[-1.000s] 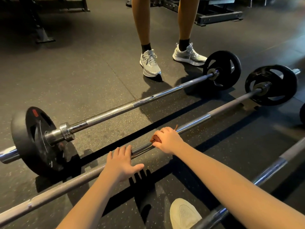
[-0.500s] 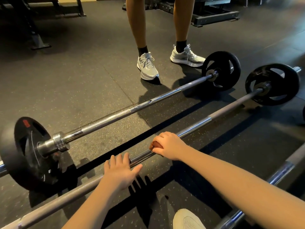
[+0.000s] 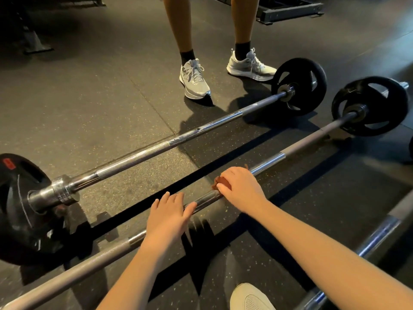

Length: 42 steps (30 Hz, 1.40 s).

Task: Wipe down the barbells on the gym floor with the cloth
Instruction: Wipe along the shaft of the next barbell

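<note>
- The right hand [image 3: 240,189] is clenched over a small reddish-brown cloth [image 3: 220,183] and presses it onto the shaft of the middle steel barbell [image 3: 301,148], near mid-length. Only a scrap of the cloth shows past the knuckles.
- The left hand [image 3: 168,217] lies flat on the same shaft just beside the right hand, fingers straight. It steadies the bar and grasps nothing.
- Risk of rolling: this barbell sits on the black rubber gym floor [image 3: 78,97] on its round black weight plate [image 3: 369,106]. A hard sideways stroke could set it rolling, and a flat palm gives little restraint.
- Risk of pinching: if the bar rolls, fingers curled round the shaft could be caught between steel and floor.
- Risk of collision: the far steel barbell [image 3: 156,151] lies near and roughly parallel, so a rolling bar could strike it. A bystander's pale grey trainers [image 3: 195,79] stand just beyond.
- Risk of poor coverage: the cloth is bunched small. It may slip from the grip or miss the underside, which is hidden from view.
- Outstanding: whether the far barbell and the near steel bar [image 3: 375,238] have been wiped cannot be told.
</note>
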### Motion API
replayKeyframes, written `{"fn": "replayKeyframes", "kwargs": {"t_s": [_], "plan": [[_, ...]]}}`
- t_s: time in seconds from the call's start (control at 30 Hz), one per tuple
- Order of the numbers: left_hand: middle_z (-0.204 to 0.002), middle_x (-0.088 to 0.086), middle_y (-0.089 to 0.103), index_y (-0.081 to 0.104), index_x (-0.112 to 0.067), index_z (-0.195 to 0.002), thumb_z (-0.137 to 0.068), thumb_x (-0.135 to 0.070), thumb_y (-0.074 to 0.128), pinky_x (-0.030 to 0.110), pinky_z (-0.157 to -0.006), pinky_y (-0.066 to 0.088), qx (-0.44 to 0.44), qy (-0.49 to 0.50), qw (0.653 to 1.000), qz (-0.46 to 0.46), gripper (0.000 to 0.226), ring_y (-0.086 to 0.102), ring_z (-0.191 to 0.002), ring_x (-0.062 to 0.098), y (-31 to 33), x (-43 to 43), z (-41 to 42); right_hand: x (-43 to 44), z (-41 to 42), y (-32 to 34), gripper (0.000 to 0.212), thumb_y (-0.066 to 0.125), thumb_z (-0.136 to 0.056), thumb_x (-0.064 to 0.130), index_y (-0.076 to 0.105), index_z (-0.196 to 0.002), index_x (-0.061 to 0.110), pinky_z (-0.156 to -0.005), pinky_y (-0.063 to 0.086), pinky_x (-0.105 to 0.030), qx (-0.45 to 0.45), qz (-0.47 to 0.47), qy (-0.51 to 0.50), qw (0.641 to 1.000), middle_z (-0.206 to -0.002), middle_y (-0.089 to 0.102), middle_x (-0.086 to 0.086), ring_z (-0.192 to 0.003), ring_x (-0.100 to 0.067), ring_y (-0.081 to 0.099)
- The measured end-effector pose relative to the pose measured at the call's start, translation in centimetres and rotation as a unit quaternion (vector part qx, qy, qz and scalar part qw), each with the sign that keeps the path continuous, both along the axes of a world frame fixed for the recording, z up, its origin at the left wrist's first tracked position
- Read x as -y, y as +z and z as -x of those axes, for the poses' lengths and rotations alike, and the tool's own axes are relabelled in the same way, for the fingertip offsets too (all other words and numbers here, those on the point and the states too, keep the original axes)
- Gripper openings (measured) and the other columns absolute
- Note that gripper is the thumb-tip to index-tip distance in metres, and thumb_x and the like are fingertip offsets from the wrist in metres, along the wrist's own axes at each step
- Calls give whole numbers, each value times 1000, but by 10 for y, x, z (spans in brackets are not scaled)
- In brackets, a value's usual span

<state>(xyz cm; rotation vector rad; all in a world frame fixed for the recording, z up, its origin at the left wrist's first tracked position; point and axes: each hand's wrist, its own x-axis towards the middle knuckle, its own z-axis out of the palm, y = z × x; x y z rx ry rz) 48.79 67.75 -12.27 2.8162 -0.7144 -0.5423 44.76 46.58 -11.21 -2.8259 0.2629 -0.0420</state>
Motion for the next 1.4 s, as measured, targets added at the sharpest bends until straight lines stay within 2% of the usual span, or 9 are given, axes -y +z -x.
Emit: {"fn": "replayKeyframes", "kwargs": {"t_s": [0.17,0.33,0.53,0.77,0.97,1.07,1.17,1.3,1.4], "plan": [[-153,-2,36,28,-24,-150,-97,-60,17,40,-118,16,2,1,1000,-9,64,20,-145,19,-2,1,-3,-25,27,-8,32,47,-98,37,56,-123,20,-119,22,-43,20,-41,56,997,-133,50,3,-138,-19,30],[-151,-1,38,29,-23,-149,-97,-60,15,41,-116,17,1,-8,1000,-9,65,25,-144,20,-1,-2,0,24,1,2,28,47,-97,41,61,-110,20,-100,43,-36,-1,-17,6,1000,-108,58,7,-107,-12,51],[-144,-1,46,33,-24,-147,-96,-60,17,39,-115,23,11,1,1000,-5,64,33,-139,19,0,-2,-1,-1,26,-9,29,48,-98,34,57,-122,21,-119,22,-40,21,-63,27,997,-133,50,5,-138,-15,29],[-143,-2,46,33,-24,-146,-97,-59,19,40,-115,20,14,7,1000,-21,62,30,-140,19,-2,2,0,36,0,1,23,49,-99,34,63,-107,18,-105,41,-37,15,-26,-88,996,-109,58,5,-112,-13,50],[-153,-2,33,25,-19,-151,-100,-52,22,43,-118,7,-34,-14,999,3,60,11,-148,20,-1,18,-13,34,17,-7,21,52,-95,36,60,-112,27,-111,36,-37,-5,-70,58,996,-118,56,10,-125,-12,43],[-148,0,42,31,-17,-149,-100,-52,22,43,-116,19,-3,-22,999,25,61,24,-144,20,-8,31,-15,55,-4,2,21,49,-97,38,62,-100,22,-93,47,-34,-21,-15,0,1000,-97,59,8,-101,-13,55],[-141,-1,50,37,-16,-146,-98,-56,21,42,-112,27,36,-23,999,20,64,33,-138,19,-13,30,-13,44,1,-7,23,47,-98,34,62,-106,19,-107,39,-41,25,-27,-97,995,-111,59,4,-118,-16,48],[-135,-2,55,42,-16,-143,-97,-59,17,36,-107,33,69,-31,997,18,68,41,-132,17,-12,30,-11,20,26,-11,27,50,-98,33,60,-120,21,-120,20,-38,24,-72,14,997,-132,52,5,-139,-16,31],[-134,-2,55,41,-16,-143,-92,-65,7,33,-106,32,67,-37,997,9,78,41,-131,17,-8,31,-10,47,12,1,26,51,-97,36,60,-116,22,-110,37,-35,-13,-42,53,998,-121,56,6,-120,-12,46]]}}
